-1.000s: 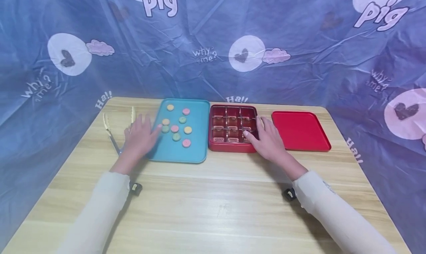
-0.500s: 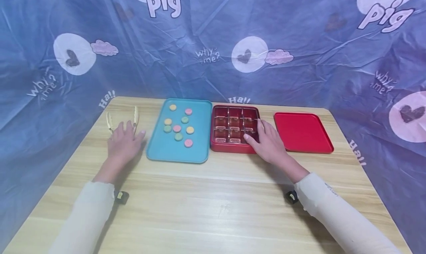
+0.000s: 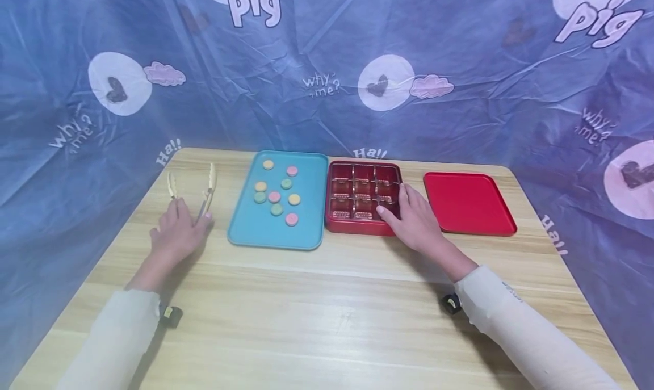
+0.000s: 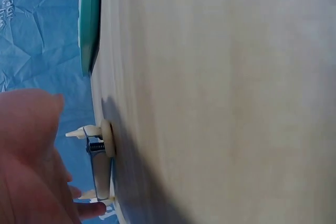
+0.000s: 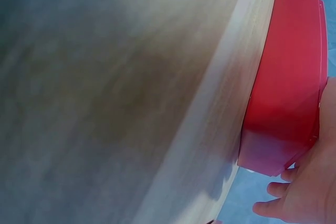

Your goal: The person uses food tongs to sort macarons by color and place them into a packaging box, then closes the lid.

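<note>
Tongs (image 3: 212, 177) with pale tips lie spread on the table at the left. My left hand (image 3: 176, 234) is over their handle end, fingers loosely bent; in the left wrist view the tongs' hinge end (image 4: 100, 145) shows beside the hand, ungripped. At centre stands a red box (image 3: 357, 227) with a clear divided insert (image 3: 363, 191), its compartments empty. My right hand (image 3: 419, 225) rests at the box's front right corner, thumb over the front rim and fingers along the right side. In the right wrist view, several fingertips (image 5: 268, 208) extend past the box wall, fairly straight.
A blue tray (image 3: 276, 234) holds several small round macaron-like pieces in pink, yellow and green, one of them a pink piece (image 3: 292, 219). It stands directly left of the box. A flat red lid (image 3: 470, 202) lies to the right, near the table's right edge.
My left hand has moved left from the blue tray's edge and back toward me, to the tongs' handle end. My right hand has stayed at the box corner. The view has shifted slightly.
</note>
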{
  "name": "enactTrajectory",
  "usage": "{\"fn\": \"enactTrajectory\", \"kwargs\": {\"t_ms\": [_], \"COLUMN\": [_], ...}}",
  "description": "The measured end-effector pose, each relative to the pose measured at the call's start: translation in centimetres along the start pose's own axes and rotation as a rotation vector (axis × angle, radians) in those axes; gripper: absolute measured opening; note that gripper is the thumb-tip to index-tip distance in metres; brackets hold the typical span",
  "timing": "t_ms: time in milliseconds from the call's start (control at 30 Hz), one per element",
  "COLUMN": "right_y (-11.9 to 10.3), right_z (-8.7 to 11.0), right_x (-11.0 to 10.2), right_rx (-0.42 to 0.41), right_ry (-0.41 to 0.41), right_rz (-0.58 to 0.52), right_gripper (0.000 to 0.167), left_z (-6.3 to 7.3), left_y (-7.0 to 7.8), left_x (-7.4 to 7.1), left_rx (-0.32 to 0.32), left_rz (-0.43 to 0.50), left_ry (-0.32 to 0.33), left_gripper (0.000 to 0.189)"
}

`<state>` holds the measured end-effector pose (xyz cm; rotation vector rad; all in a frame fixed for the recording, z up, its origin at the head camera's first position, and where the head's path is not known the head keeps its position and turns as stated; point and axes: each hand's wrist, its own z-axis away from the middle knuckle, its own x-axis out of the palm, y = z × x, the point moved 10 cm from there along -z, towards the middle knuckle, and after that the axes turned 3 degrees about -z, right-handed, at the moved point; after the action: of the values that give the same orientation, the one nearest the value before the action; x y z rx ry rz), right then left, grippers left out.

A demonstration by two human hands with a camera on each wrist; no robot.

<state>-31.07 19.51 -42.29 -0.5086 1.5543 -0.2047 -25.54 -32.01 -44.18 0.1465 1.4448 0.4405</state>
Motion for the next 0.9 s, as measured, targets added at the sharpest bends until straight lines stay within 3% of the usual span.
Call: {"fn": "enactTrajectory", "kwargs": {"t_ms": [167, 433, 567, 900], "right_y": [-0.03, -0.01, -0.02, 0.68], "right_z": [0.03, 0.06, 0.18, 0.85], "right_x": [-0.13, -0.16, -0.14, 0.57], "right_rx": [-0.003, -0.024, -0.033, 0.054], "right_ry": [0.005, 0.024, 0.026, -0.079], "right_rz": [0.002, 0.002, 0.004, -0.056], "right_gripper": [0.102, 0.099, 0.098, 0.107], "left_z": [0.35, 0.16, 0.20, 0.07], "left_y": [-0.44, -0.94, -0.94, -0.77], "left_x": [0.07, 0.87, 0.84, 0.80], "left_rx": [-0.020, -0.049, -0.055, -0.066], "left_rz": [0.015, -0.066, -0.071, -0.062], "left_ry": [-0.008, -0.063, -0.059, -0.045], "left_gripper": [0.107, 0.109, 0.106, 0.092]}}
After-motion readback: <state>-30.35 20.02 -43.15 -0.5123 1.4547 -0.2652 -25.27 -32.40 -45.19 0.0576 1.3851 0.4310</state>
